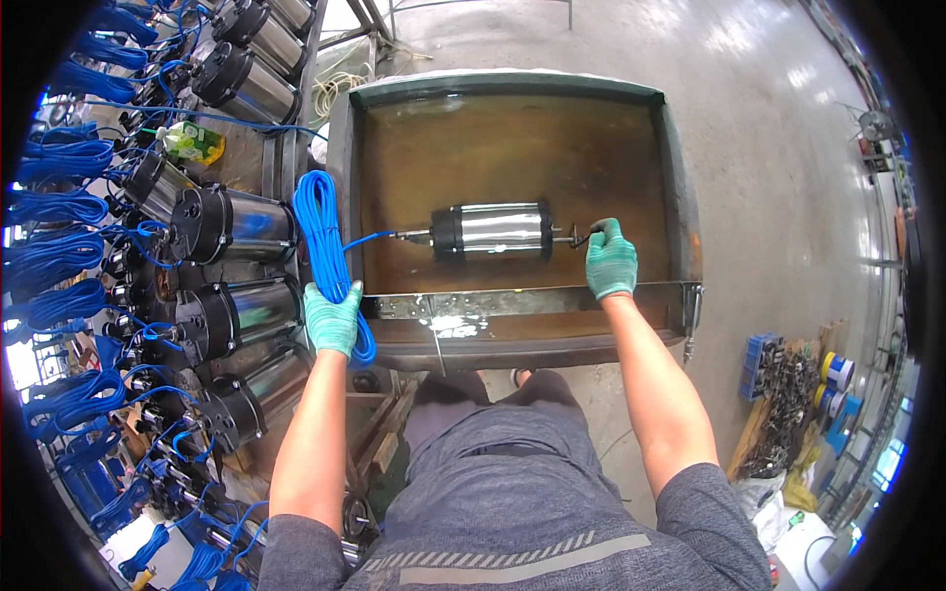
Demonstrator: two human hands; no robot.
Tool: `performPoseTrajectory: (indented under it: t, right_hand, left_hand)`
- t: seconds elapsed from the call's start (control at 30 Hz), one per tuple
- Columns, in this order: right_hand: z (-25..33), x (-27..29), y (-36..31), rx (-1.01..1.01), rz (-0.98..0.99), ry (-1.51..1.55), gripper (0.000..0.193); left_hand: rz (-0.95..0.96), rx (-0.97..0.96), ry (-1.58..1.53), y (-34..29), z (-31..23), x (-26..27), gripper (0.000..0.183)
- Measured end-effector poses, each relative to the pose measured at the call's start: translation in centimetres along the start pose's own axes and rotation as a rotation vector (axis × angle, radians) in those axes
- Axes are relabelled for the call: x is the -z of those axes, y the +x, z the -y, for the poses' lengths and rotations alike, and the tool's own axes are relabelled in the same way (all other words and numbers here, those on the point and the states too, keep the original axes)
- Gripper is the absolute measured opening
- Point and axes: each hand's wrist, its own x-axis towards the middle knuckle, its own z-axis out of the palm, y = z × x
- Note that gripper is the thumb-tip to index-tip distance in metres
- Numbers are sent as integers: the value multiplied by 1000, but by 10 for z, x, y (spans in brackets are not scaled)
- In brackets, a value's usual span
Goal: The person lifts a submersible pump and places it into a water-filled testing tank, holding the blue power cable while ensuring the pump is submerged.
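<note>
Grasping blue coil (320, 222) low down in gloved left hand (332, 320), with most loops standing above those fingers and a few hanging just below. Clenching gloved right hand (612, 261) on dark hook (582, 238) at near end of motor (501, 229), steel with black ends. Lying sideways just left of right fingers, inside tank (512, 83) of brown water; cannot tell how deep. Running blue cable (368, 239) from coil, above and right of left fingers, to motor's far end. Spanning tank just below right fingers and right of left fingers: bar (532, 300). Lined up left of left fingers: more motors (236, 225), then blue bundles (59, 251) farther out. Up and left of left fingers: bottle (192, 144). Well right of and below right fingers: crate (757, 364), reels (837, 371).
</note>
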Motion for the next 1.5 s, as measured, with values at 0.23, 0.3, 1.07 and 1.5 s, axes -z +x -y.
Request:
performPoseTrajectory:
  t: [0.23, 0.3, 1.07, 1.5]
  right_hand:
    - [-5, -3, 0, 17, -11, 30, 10]
    - [-5, -2, 1, 10, -9, 53, 11]
    - [29, 34, 27, -411, 357, 727, 25]
    - [107, 87, 8, -262, 451, 773, 24]
  left_hand:
    - [-32, -24, -32, 0, 6, -2, 50]
    - [-22, -33, -96, 1, 6, 0, 44]
    - [573, 109, -1123, 29, -85, 49, 33]
    - [531, -38, -1066, 15, -48, 42, 44]
